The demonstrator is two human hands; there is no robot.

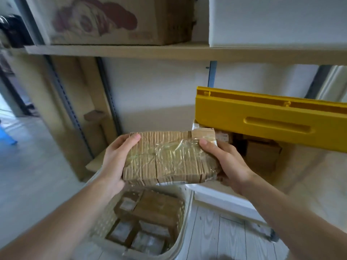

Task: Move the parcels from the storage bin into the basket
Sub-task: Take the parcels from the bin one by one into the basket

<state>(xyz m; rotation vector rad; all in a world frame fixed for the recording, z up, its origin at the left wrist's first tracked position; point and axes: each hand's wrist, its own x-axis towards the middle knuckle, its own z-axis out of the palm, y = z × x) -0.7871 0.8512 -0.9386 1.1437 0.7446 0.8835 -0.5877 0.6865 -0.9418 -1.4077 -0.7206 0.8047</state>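
Observation:
A flat brown cardboard parcel [167, 156], wrapped in clear tape, is held in the air between both hands. My left hand [115, 160] grips its left end and my right hand [227, 162] grips its right end. It hangs just above the far rim of the cream perforated basket [185, 218], which stands on the floor and holds several brown parcels [150, 209]. The storage bin [266, 117] with a yellow front panel sits on the shelf to the right; more parcels [262, 152] show inside it under the panel.
An upper shelf board [131, 51] carries a printed cardboard box [116, 19] and a white box [277, 21]. Flat cardboard sheets [80, 102] lean at the left. Pale wood floor [225, 239] lies beside the basket. A blue object [6, 136] sits at the far left.

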